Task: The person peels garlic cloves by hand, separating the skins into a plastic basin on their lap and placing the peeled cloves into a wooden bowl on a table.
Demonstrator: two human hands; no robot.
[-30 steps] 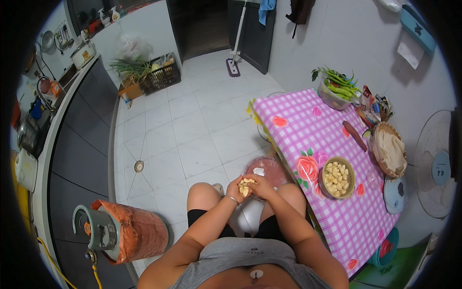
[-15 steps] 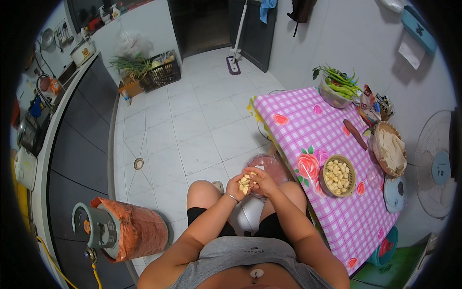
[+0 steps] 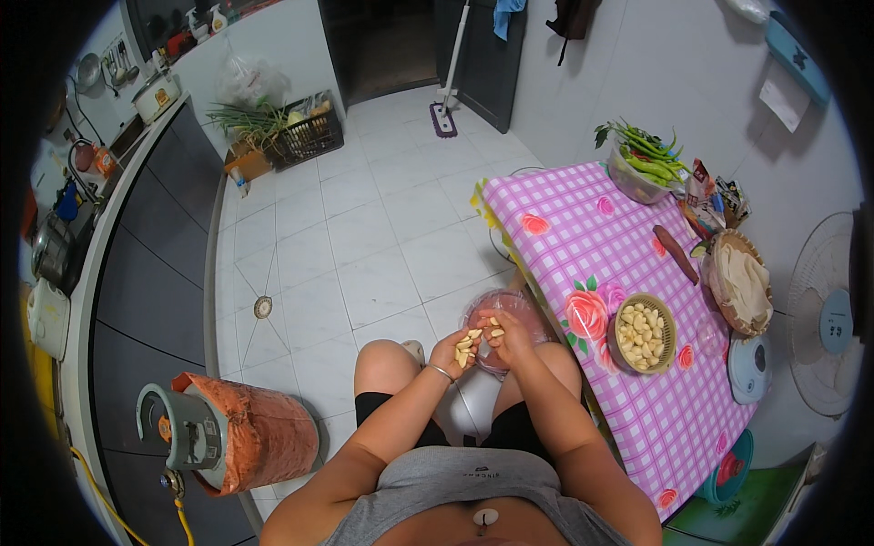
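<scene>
Several peeled garlic cloves lie heaped in my left hand, which is cupped around them above my knees. Beside it, my right hand has its fingers curled over a couple more cloves. A small gap separates the two hands. Below them stands a round, reddish container lined with clear plastic, partly hidden by my hands and right leg. To the right, a round beige basket full of peeled cloves sits on the table, apart from both hands.
A table with a pink checked cloth runs along my right, bearing a tub of green peppers, a brown sausage-like thing and a basket with pale sheets. An orange-wrapped gas cylinder stands at my left; a fan is far right.
My hands have moved apart from being together around the cloves. My right hand has shifted slightly right, with a few cloves now separately in its fingers.
</scene>
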